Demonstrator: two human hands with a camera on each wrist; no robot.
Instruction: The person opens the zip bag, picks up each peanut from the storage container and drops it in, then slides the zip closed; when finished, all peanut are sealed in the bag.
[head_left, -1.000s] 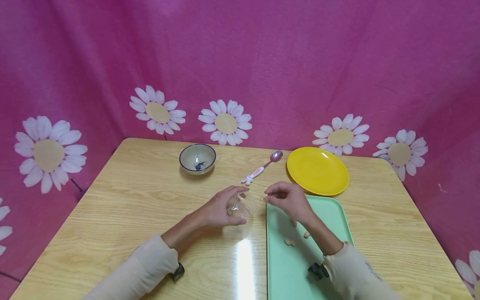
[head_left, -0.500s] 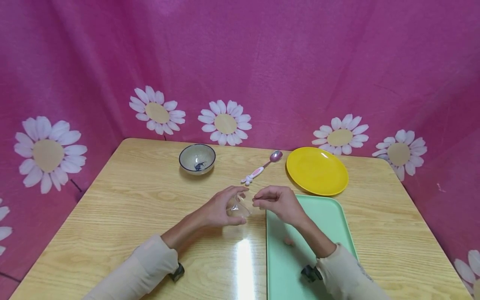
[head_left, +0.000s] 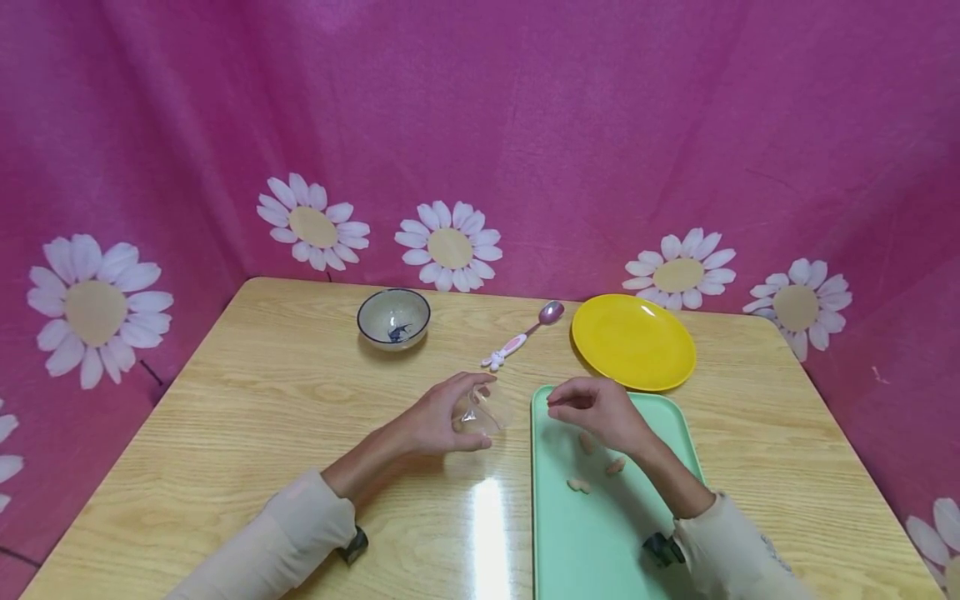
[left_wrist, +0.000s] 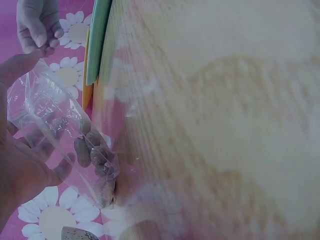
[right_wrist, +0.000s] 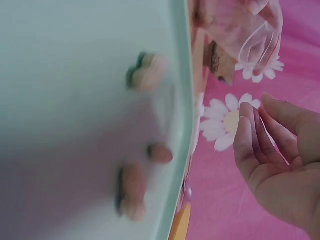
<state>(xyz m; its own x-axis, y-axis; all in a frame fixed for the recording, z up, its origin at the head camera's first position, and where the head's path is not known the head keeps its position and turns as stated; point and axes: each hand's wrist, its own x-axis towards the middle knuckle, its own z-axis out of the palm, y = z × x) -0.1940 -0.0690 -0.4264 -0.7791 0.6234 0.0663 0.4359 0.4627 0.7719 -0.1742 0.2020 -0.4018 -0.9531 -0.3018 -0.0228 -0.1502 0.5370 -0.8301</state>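
left hand (head_left: 438, 417): holding the clear plastic bag (head_left: 482, 415), thumb and fingers spread fairly wide and curved around it. bag is left of the tray (head_left: 577, 542), over the table (head_left: 247, 392). left wrist view shows several bagged peanuts (left_wrist: 82, 151) bunched at the low end; exact count unclear, they overlap.

right hand (head_left: 600, 412): hovering above the far part of the tray, to the right of the bag and apart from it. fingers bent, side by side, thumb near the fingertips, narrow gap; right wrist view shows nothing held in it.

3 loose peanuts (head_left: 578, 485) lie on the tray, spaced apart, near the right hand's shadow. blurred in the right wrist view. tray is light green, rectangular, on the right half of the table.

rest: yellow plate (head_left: 633, 343) just beyond the tray's far edge. spoon (head_left: 517, 340) with bunny handle lies diagonally between plate and bowl (head_left: 393, 340). bowl has a dark rim, blue mark inside. pink curtain (head_left: 525, 150) with white daisies behind.
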